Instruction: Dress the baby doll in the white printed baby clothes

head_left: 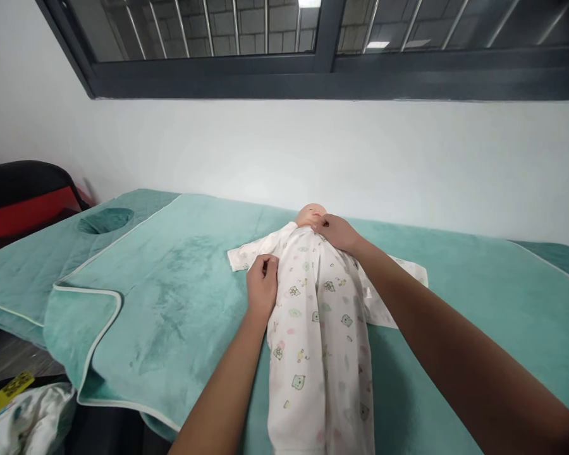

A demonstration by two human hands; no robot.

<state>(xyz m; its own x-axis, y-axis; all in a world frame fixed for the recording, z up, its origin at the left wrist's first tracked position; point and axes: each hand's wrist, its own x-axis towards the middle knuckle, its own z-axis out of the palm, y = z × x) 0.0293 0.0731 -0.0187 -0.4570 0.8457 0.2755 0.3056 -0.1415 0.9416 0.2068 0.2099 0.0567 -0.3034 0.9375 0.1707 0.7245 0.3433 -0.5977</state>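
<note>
Lying crosswise on teal-covered massage bed (33,265): baby doll (308,213) in printed long-sleeved garment (301,328), head toward wall (208,151), long axis running to camera wearer. Right hand (340,234): fingers pinching neckline. Left hand (262,287): fingers curled at garment's side, grip unclear.

White wall (189,145); dark-framed window (325,38) with metal bars (236,28) and grey blockwork (251,25) beyond; teal-covered bed (184,284) below

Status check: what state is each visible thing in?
Doll, lying face up
Printed baby gown, over the doll, sleeves outspread, fastening unclear
Left hand, curled beside gown, grip unclear
Right hand, at neckline, grip unclear
Teal blanket, spread, left edge rippled
White cloth, crumpled
Window, open or shut unclear
</note>
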